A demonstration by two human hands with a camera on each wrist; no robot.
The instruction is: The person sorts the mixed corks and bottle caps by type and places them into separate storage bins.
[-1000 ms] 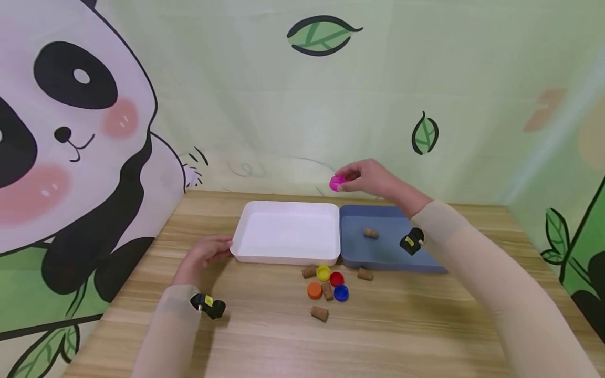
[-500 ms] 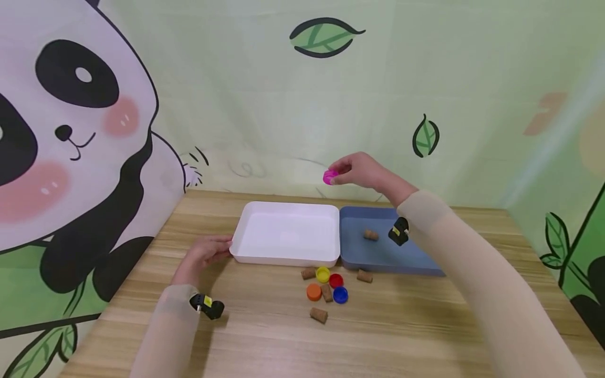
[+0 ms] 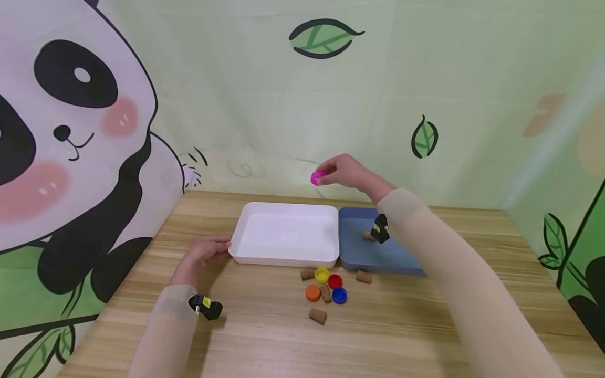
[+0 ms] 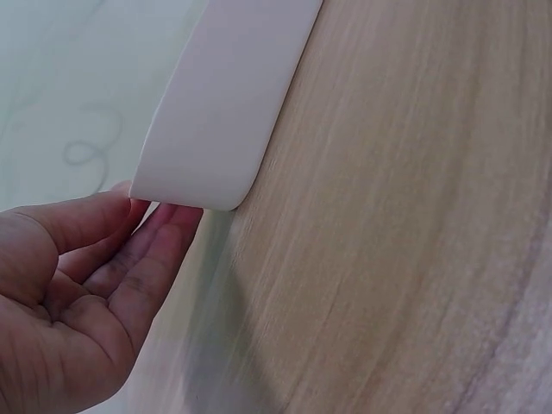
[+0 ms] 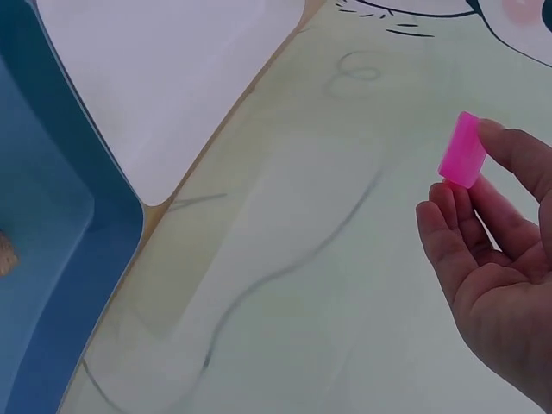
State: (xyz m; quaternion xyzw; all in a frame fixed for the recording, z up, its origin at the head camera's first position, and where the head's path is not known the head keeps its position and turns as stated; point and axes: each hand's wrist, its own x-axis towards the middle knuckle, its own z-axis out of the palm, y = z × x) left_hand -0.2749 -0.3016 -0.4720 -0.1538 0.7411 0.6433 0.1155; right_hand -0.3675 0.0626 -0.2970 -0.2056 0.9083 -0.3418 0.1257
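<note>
My right hand (image 3: 344, 170) pinches a bright pink bottle cap (image 5: 463, 151) between thumb and fingers, raised behind the far edge of the white tray (image 3: 283, 260). The right wrist view shows the cap side-on near the fingertips. At the tray's left side, the thumb and fingertips of my left hand (image 4: 86, 293) rest against the rim and outer wall. Close in front of the trays lie loose yellow (image 3: 322, 275), red (image 3: 335, 281), orange (image 3: 313, 293) and blue (image 3: 339, 295) caps. Several corks lie among them, one cork (image 3: 317, 315) nearest me.
A blue tray (image 3: 378, 265) stands right against the white one. Inside it is a cork (image 3: 367, 235), partly covered by the right wrist's camera (image 3: 380, 229). Behind the wooden table (image 3: 264, 336) hangs a printed panda backdrop (image 3: 227, 105).
My right hand has moved left with the pink cap, from near the blue tray to behind the white tray. The left hand stays at the white tray's edge.
</note>
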